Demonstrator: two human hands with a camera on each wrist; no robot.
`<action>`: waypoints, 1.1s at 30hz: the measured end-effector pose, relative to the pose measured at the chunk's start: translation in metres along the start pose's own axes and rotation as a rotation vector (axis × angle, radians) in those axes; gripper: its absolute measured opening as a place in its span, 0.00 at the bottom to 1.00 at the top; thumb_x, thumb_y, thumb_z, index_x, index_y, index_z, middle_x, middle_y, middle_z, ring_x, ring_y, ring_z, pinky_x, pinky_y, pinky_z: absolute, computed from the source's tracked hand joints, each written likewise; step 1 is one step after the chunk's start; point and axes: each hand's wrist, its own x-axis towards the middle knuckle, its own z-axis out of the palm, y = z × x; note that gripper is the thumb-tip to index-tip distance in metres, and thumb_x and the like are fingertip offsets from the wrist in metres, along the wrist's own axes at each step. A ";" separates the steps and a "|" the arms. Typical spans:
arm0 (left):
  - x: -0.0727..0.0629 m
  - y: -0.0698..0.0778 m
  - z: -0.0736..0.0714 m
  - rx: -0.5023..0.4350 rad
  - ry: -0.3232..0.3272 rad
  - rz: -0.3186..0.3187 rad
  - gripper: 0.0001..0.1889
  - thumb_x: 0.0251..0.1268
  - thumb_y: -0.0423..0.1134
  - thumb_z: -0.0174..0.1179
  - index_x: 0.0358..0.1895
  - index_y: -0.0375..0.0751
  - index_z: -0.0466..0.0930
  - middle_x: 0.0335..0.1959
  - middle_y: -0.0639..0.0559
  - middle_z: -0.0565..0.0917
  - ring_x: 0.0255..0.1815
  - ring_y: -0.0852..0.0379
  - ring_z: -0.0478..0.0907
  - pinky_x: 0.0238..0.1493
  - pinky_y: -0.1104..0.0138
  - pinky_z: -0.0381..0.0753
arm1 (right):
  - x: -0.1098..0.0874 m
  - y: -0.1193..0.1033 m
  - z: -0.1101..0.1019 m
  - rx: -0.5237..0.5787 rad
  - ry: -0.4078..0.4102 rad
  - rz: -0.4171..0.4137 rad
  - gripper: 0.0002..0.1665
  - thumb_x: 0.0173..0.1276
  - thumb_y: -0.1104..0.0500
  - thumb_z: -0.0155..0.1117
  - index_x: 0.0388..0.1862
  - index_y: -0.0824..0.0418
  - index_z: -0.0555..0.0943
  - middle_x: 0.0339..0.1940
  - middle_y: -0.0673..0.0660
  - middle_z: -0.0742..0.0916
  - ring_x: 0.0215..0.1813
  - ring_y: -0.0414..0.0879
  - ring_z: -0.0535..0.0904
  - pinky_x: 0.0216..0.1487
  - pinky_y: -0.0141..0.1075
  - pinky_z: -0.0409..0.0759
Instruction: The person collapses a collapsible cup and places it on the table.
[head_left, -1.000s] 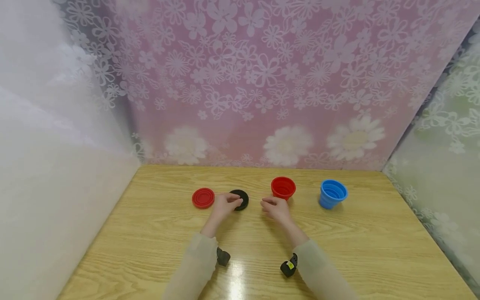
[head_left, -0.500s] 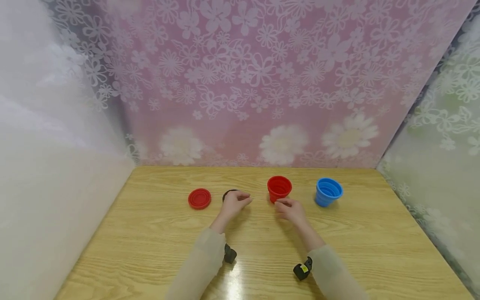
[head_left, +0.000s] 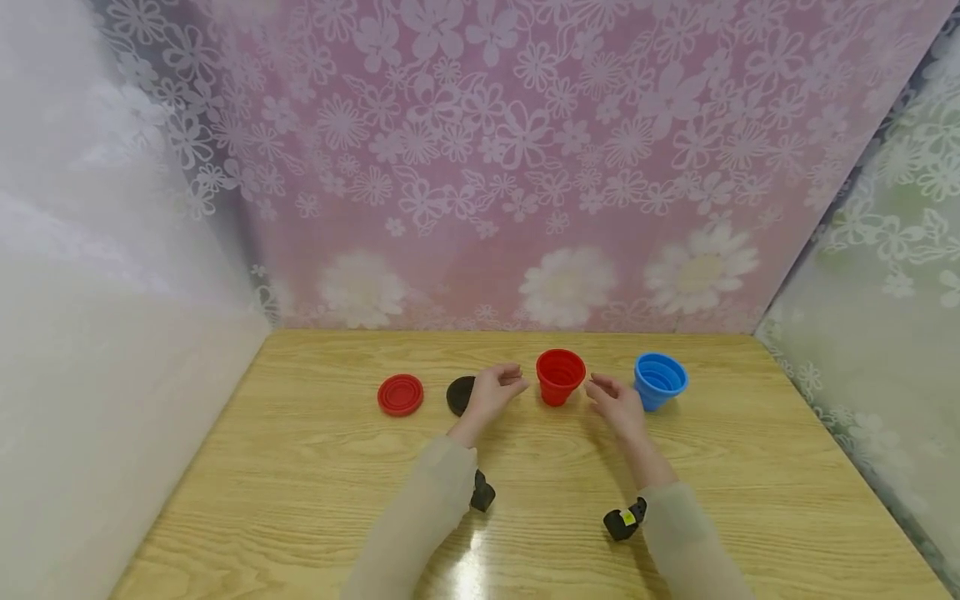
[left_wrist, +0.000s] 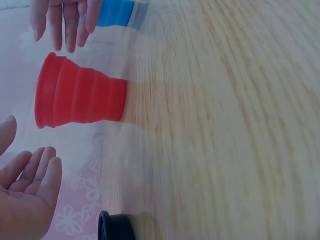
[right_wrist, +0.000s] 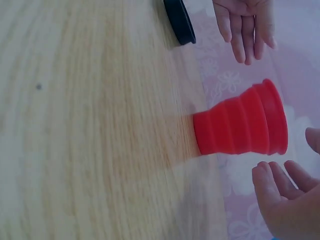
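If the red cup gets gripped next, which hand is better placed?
Probably the right hand, though only slightly: in the head view its fingertips look closer to the red cup than those of the left hand. Both hands flank the cup, fingers relaxed, neither touching it.

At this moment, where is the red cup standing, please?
In the head view, the red cup stands upright on the table, right of centre, between the left hand and the right hand, touched by neither.

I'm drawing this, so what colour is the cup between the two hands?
The cup is red, inside and out; the head view shows it best.
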 end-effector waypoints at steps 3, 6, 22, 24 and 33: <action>0.006 -0.001 0.007 -0.070 0.000 -0.001 0.23 0.57 0.36 0.59 0.55 0.27 0.69 0.49 0.39 0.75 0.49 0.49 0.73 0.45 0.66 0.75 | 0.006 0.001 -0.004 0.022 -0.049 -0.011 0.32 0.67 0.56 0.52 0.64 0.70 0.58 0.60 0.67 0.67 0.60 0.57 0.64 0.56 0.44 0.66; 0.010 -0.004 0.013 -0.101 -0.011 -0.009 0.24 0.58 0.35 0.58 0.57 0.27 0.66 0.52 0.39 0.73 0.52 0.48 0.71 0.47 0.65 0.73 | 0.013 0.006 -0.005 0.030 -0.111 -0.026 0.34 0.67 0.57 0.52 0.66 0.70 0.54 0.62 0.68 0.65 0.62 0.57 0.61 0.57 0.43 0.64; 0.012 -0.013 0.031 -0.099 -0.063 0.047 0.24 0.55 0.33 0.60 0.57 0.30 0.68 0.53 0.42 0.73 0.53 0.52 0.71 0.47 0.68 0.73 | 0.020 0.018 0.001 -0.060 -0.187 -0.088 0.33 0.68 0.57 0.50 0.67 0.68 0.53 0.64 0.66 0.64 0.64 0.57 0.59 0.59 0.47 0.61; 0.012 -0.013 0.031 -0.097 -0.064 0.057 0.24 0.55 0.32 0.60 0.56 0.30 0.69 0.53 0.42 0.74 0.52 0.52 0.72 0.47 0.68 0.74 | 0.020 0.019 0.002 -0.067 -0.182 -0.098 0.33 0.68 0.58 0.50 0.67 0.68 0.54 0.64 0.66 0.64 0.64 0.57 0.59 0.59 0.47 0.61; 0.004 -0.009 0.029 -0.110 -0.021 0.060 0.23 0.53 0.33 0.61 0.54 0.34 0.72 0.49 0.44 0.77 0.48 0.52 0.75 0.43 0.70 0.76 | 0.019 0.024 0.003 -0.080 -0.159 -0.180 0.31 0.65 0.62 0.54 0.64 0.69 0.59 0.62 0.66 0.67 0.62 0.57 0.62 0.58 0.44 0.63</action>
